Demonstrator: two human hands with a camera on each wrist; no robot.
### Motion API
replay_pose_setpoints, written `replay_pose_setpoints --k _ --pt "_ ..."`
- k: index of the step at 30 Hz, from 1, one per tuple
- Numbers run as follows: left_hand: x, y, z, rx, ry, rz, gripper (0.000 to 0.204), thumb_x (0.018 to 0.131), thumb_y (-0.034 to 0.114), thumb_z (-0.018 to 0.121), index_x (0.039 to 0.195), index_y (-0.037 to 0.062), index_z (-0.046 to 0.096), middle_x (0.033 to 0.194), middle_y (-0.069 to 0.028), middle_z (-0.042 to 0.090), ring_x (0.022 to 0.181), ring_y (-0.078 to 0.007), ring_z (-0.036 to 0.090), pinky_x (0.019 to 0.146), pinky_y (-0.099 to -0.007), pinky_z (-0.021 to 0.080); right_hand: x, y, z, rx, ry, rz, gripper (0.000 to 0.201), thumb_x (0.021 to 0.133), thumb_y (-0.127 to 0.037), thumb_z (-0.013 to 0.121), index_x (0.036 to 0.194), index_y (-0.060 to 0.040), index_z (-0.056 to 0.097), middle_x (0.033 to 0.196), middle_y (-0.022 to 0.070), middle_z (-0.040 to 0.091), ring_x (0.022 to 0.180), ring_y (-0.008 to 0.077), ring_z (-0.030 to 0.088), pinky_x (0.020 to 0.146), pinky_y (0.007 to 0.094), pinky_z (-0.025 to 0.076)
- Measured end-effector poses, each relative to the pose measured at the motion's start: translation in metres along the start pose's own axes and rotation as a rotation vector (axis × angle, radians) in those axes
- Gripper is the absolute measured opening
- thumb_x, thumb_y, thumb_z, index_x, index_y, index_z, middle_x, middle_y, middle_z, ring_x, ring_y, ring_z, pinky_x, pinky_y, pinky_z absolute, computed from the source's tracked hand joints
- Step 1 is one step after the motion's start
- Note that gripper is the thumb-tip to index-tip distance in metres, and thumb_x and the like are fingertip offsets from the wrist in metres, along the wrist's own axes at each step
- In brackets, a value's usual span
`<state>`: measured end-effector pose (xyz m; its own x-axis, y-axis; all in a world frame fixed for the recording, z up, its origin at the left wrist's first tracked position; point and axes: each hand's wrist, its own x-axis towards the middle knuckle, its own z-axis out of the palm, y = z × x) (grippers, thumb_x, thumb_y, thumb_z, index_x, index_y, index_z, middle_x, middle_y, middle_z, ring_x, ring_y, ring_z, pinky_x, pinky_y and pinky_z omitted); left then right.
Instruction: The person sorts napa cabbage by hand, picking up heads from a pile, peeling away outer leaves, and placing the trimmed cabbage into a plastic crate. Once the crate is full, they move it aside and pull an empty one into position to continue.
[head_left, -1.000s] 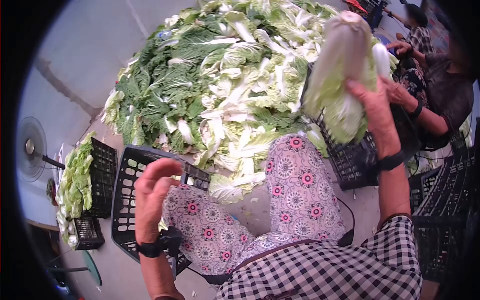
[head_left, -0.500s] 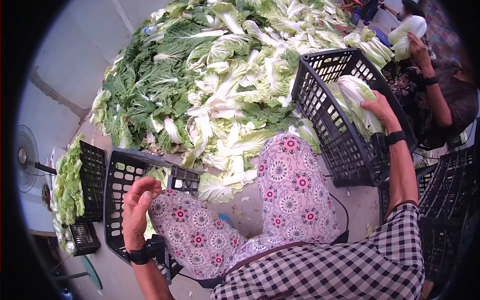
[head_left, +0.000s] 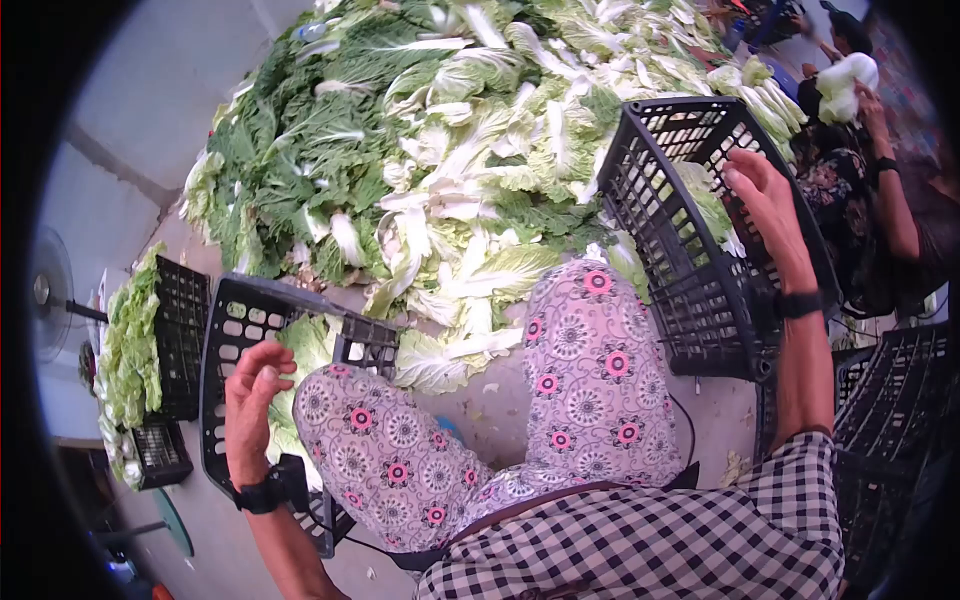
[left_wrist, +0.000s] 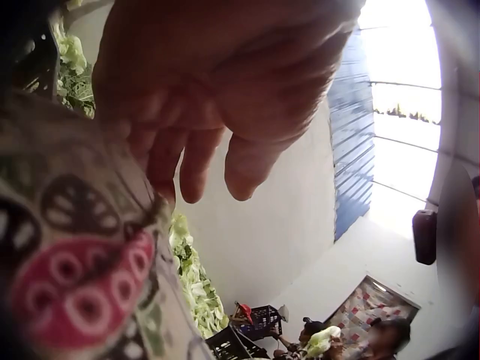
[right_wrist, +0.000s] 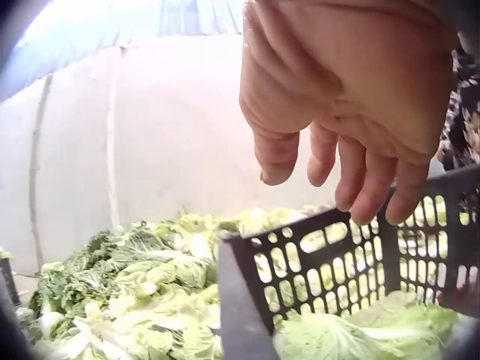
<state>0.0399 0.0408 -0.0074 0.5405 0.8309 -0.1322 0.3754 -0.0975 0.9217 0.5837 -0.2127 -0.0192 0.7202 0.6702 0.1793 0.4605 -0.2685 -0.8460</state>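
**Bare right hand (head_left: 775, 205) hovers over pale green, leafy cabbage (head_left: 706, 198) in a black, slotted plastic crate (head_left: 640, 225)**

The right hand's fingers are bent loosely downward, lightly spaced, with the thumb well apart from them; its fingertips hang above the cabbage, which lies inside the crate beyond the person's right knee. The right wrist view shows a clear gap between fingertips and leaves.

The bare left hand (head_left: 252, 400) is raised beside the left knee, over a second black plastic crate with rounded slots (head_left: 208, 440), which also has pale green leaves (head_left: 312, 345) in it. Its fingers are gently curved and its thumb stands apart from them.

A broad heap of dark green and yellowish-white cabbage leaves (head_left: 440, 215) spreads across the floor between and beyond the crates. The person sits in pink-grey, flower-patterned trousers (head_left: 600, 370) and a black-and-white checked shirt (head_left: 640, 535). Past the right crate, another person's hand (head_left: 873, 115) holds a whitish cabbage head (head_left: 845, 85).
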Motion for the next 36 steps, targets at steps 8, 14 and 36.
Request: replay_pose_setpoints --k 8,14,36 --pt "0.015 -0.084 -0.062 0.315 0.125 0.014 0.032 0.086 0.024 0.056 0.105 -0.0014 0.057 0.092 -0.0063 0.063 0.086 -0.0160 0.058 0.075 -0.0283 0.046 -0.083 -0.105 0.097 -0.155 -0.539 -0.298 0.048 0.076 -0.030 0.065 0.110 0.0009 0.055 0.110 0.0123 0.058 0.103 0.0225 0.054 0.091 0.0336 0.040" --pt "0.012 -0.152 -0.092 0.732 0.124 -0.090 0.035 0.080 0.024 0.060 0.107 0.0020 0.058 0.102 -0.0158 0.063 0.095 -0.0294 0.059 0.084 -0.0368 0.045 -0.087 -0.128 0.145 -0.216 -0.863 -0.295 0.055 0.076 -0.039 0.064 0.111 0.0020 0.054 0.124 0.0168 0.049 0.125 0.0316 0.037 0.105 0.0383 0.026" --pt "0.014 -0.284 -0.029 1.149 -0.179 0.035 0.077 0.066 0.008 0.068 0.134 0.0188 0.034 0.143 -0.0109 0.026 0.132 -0.0289 0.027 0.099 -0.0510 0.029 -0.102 -0.161 0.153 -0.406 -0.737 -0.115 0.056 0.075 -0.040 0.065 0.108 0.0046 0.054 0.120 0.0199 0.050 0.117 0.0317 0.043 0.101 0.0390 0.029"
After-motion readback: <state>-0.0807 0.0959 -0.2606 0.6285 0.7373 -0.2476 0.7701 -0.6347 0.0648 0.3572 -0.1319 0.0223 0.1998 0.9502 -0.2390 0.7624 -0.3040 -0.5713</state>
